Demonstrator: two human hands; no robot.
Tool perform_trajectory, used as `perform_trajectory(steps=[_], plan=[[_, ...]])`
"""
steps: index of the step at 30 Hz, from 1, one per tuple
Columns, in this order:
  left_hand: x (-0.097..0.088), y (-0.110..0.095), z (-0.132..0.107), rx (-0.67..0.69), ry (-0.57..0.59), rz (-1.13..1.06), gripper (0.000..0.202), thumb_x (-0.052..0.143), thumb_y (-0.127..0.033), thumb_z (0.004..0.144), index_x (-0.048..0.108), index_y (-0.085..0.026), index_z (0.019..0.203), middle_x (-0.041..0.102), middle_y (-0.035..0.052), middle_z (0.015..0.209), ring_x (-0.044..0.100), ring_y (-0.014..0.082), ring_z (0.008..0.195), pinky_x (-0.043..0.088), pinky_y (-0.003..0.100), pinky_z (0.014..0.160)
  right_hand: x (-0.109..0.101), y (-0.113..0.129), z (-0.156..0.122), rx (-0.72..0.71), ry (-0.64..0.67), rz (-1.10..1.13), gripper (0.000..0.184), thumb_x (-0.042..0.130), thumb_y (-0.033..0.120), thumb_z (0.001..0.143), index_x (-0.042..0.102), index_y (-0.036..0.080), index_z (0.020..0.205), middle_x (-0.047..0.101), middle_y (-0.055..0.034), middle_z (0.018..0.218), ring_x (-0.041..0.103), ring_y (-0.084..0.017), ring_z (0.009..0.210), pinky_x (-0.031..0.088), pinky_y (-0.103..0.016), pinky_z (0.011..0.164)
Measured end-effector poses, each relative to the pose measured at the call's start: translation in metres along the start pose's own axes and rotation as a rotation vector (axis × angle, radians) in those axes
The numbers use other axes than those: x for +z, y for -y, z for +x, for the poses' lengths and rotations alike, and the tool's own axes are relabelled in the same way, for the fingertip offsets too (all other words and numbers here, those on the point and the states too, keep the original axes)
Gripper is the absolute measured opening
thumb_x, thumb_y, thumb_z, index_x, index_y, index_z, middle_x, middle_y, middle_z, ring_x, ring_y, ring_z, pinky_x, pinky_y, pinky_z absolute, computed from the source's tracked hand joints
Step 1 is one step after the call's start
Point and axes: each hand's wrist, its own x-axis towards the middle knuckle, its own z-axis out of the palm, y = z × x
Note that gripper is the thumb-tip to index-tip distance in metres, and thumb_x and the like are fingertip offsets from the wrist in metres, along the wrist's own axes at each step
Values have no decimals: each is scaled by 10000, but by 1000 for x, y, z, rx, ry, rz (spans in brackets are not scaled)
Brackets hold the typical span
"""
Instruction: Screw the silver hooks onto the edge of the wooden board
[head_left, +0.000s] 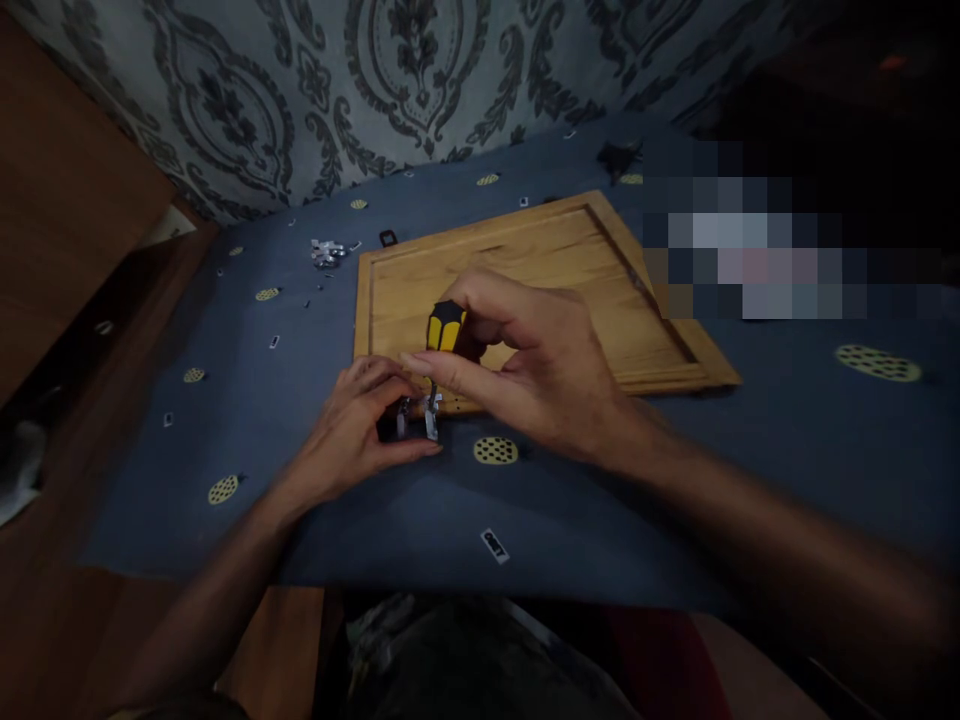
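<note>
A yellow and black screwdriver (446,325) stands upright in my right hand (536,365), its handle held between thumb and fingers. Its shaft points down at a metal hinge (432,415) on the near left edge of a framed wooden cabinet door (630,377). My left hand (367,425) curves around that hinge, with fingers on the door's edge and thumb stretched out below the metal. I take the left hand to be gripping the hinge, though its fingertips are partly hidden. The screwdriver's tip cannot be made out clearly.
Several metal hinge parts (328,252) lie at the back left, with tiny screws (307,304) near them. A small black frame-shaped piece (388,238) lies behind the door. The dark blue patterned cloth (592,540) reaches the patterned wall (420,80). Another person is blurred out at the right.
</note>
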Motion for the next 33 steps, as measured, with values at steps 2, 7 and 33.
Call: perform_trajectory(steps=[2,7,33], plan=[[0,-1,0,-5,7,1,392,809,-543,862,697,-226,1065,699,66,1165,617,301,1160,507,473,1011,-2,1,2,26,42,55,253,715,346,966,564,213,812,577,43,735,542,-97,647,452,-239,587],[-1,-1,1,-27,16,1,398,806,-552,858,700,-233,1070,694,61,1154,616,300,1147,504,481,1015,-11,5,7,80,169,138,211,670,287,986,603,200,806,646,18,789,604,-111,707,494,-239,607],[0,1,1,6,2,4,414,815,-574,846,697,-228,1041,701,69,1165,596,306,1182,484,479,1050,-5,6,1,-3,-117,-31,316,714,353,962,520,216,754,511,50,697,490,-89,603,447,-252,579]])
